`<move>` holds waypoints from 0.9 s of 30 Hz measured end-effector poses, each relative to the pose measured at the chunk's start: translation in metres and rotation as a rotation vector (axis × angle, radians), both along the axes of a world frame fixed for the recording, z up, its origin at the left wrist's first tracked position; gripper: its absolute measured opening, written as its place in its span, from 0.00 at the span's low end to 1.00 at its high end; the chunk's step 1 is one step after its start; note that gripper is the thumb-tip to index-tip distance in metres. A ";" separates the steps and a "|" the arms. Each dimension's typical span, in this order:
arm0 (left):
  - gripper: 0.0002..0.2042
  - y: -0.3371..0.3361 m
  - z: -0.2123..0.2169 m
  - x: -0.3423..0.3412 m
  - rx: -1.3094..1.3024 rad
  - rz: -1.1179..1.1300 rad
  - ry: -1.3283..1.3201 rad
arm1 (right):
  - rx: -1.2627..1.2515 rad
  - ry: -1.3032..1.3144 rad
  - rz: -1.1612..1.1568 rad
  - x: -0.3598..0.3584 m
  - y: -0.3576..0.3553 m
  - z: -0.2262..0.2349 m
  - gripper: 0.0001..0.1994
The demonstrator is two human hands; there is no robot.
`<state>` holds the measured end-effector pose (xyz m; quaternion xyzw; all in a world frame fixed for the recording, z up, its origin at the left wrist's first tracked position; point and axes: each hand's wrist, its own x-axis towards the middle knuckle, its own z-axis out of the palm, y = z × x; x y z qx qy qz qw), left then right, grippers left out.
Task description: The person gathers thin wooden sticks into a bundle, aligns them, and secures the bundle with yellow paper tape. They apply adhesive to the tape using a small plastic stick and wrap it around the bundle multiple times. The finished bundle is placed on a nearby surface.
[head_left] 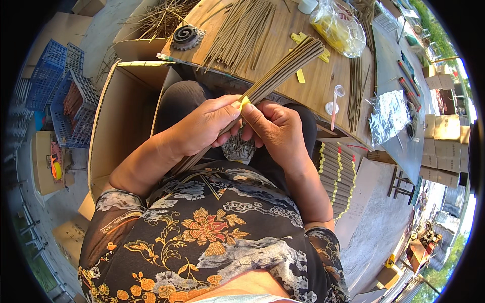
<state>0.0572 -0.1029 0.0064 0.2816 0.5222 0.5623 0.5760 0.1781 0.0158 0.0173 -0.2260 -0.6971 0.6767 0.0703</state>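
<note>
My left hand [206, 125] is wrapped round a bundle of thin brown incense sticks [285, 66], which slants up to the right over my lap. A narrow yellow paper strip [244, 102] lies across the bundle between my two thumbs. My right hand [279, 126] is closed, its thumb pressing on the strip and its other fingers curled below. The lower end of the bundle runs under my left wrist, and part of it is hidden there. More loose sticks [241, 33] lie on the wooden table [317, 91], with cut yellow strips [300, 76] nearby.
Left of my legs stands an open cardboard box [118, 123]. A dark coil [186, 36] sits at the table's left corner. Farther right are a plastic bag [339, 28], a small brush-like stick [335, 106] and crumpled foil [389, 113]. Banded bundles [337, 174] lie below the table's right side.
</note>
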 end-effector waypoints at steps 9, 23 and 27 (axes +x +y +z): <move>0.24 0.002 0.009 0.008 0.042 -0.009 0.057 | 0.051 -0.070 0.036 0.002 0.004 0.009 0.16; 0.18 0.005 0.002 0.011 -0.032 0.025 0.061 | -0.019 -0.079 0.098 0.005 0.015 0.002 0.16; 0.17 0.006 0.005 0.010 -0.040 0.016 0.025 | -0.069 -0.091 0.110 0.005 0.018 0.002 0.16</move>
